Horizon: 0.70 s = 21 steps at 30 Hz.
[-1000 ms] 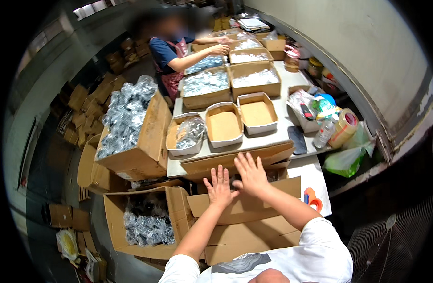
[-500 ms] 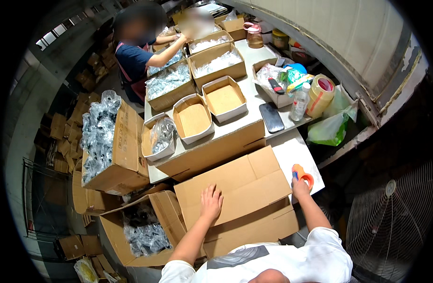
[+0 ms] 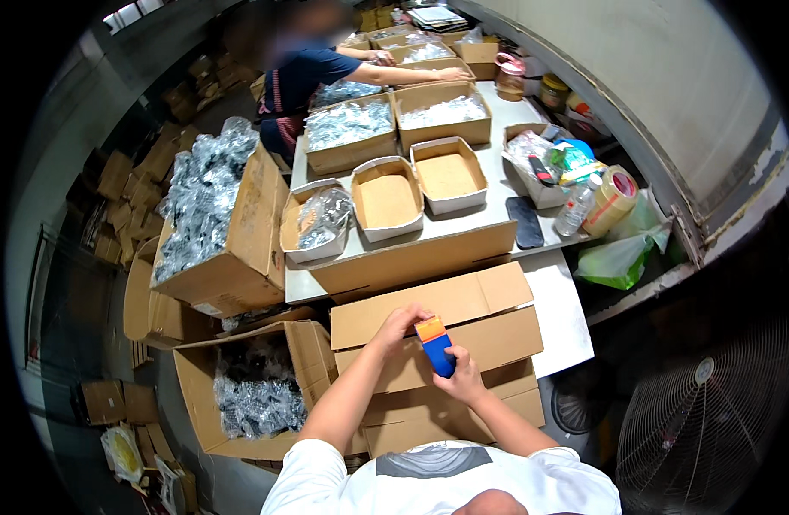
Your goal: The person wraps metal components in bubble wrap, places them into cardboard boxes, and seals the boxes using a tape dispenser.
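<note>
My right hand (image 3: 463, 379) grips a blue and orange tape dispenser (image 3: 437, 348) by its blue part, above the cardboard box. The fingers of my left hand (image 3: 400, 326) are curled together at the dispenser's orange end; what they pinch, if anything, I cannot make out. Beneath both hands lies a brown cardboard box (image 3: 506, 330), its two long upper flaps side by side. A further flap stands up along its far side.
To the left stand two large cartons, one heaped with plastic-wrapped parts (image 3: 207, 193), the lower open carton (image 3: 193, 369) partly filled. White trays (image 3: 388, 233), a phone (image 3: 524, 221) and a bottle (image 3: 576, 210) sit on the table. A wire-guarded fan (image 3: 704, 373) stands right. A co-worker (image 3: 313, 81) reaches into far boxes.
My right hand has brought the tape dispenser in from the right to the box's middle. My left hand has lifted from the flap to meet it. The nearer flap is folded up beside the other.
</note>
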Each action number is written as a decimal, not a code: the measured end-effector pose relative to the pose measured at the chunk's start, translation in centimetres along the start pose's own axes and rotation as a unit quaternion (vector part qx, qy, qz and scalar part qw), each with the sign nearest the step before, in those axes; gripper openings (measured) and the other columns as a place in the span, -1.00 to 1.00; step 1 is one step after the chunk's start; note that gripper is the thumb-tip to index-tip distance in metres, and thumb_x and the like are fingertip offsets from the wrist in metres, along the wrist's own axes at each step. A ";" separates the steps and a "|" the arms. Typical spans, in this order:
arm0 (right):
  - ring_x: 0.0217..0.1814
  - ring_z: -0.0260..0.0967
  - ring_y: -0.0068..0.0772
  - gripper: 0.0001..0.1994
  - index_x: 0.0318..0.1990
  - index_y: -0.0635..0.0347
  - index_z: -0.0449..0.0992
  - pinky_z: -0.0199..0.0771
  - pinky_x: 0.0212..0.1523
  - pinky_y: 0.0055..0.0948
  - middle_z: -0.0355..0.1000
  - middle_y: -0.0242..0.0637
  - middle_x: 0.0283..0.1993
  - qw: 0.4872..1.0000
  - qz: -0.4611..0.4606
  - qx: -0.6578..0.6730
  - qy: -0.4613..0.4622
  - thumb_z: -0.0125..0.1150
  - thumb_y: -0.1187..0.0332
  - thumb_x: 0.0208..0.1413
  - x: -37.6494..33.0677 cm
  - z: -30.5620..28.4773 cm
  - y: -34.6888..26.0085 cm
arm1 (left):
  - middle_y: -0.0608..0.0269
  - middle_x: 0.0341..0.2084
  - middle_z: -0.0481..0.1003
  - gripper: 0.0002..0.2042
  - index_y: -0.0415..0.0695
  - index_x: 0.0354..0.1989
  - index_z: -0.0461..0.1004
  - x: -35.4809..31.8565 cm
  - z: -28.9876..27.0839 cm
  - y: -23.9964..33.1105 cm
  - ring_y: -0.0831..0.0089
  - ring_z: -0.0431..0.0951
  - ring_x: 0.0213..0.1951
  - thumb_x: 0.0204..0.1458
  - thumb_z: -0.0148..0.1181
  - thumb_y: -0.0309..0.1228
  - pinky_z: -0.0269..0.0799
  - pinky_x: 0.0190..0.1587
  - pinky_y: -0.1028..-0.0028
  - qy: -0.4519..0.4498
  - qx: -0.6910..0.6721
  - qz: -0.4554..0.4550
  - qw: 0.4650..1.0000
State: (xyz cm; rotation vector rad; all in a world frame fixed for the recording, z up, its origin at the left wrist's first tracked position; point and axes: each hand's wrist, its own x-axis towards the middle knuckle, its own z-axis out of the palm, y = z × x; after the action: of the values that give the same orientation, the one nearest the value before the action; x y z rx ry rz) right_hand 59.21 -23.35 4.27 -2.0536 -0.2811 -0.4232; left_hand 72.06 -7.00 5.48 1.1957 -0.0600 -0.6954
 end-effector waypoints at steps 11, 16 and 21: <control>-0.29 0.39 0.10 -0.41 -0.06 0.18 0.18 0.41 -0.33 -0.17 0.36 0.03 -0.25 0.982 0.182 -0.040 -0.036 0.38 0.31 -0.25 -5.6 -3.0 -5.6 | 0.16 -0.38 0.53 -0.77 -0.09 -0.37 0.50 5.2 -2.2 2.4 0.11 0.52 -0.30 0.08 0.00 -0.22 0.45 -0.26 0.21 0.154 0.601 0.238 0.747; -0.30 0.40 0.08 -0.42 -0.05 0.20 0.19 0.41 -0.32 -0.17 0.36 0.04 -0.26 0.976 0.214 -0.016 -0.038 0.37 0.28 -0.23 -5.3 -2.6 -5.9 | 0.15 -0.39 0.55 -0.74 -0.03 -0.33 0.54 7.9 -1.8 2.9 0.12 0.55 -0.29 0.07 0.02 -0.14 0.47 -0.26 0.20 0.122 0.729 0.028 0.673; -0.29 0.40 0.09 -0.43 -0.06 0.21 0.20 0.41 -0.31 -0.17 0.36 0.05 -0.25 0.978 0.204 -0.029 -0.041 0.36 0.28 -0.23 -4.1 -2.3 -5.0 | 0.12 -0.39 0.57 -0.74 -0.10 -0.43 0.58 9.2 -2.0 3.0 0.17 0.58 -0.30 0.04 0.08 -0.19 0.50 -0.26 0.27 0.110 0.782 -0.032 0.612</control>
State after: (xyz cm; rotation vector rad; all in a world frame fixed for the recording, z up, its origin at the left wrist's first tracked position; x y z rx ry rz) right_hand 53.24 -22.99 7.60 -2.1220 0.1086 -0.0942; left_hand 81.52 -9.58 4.42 3.0024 -0.5105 -0.4266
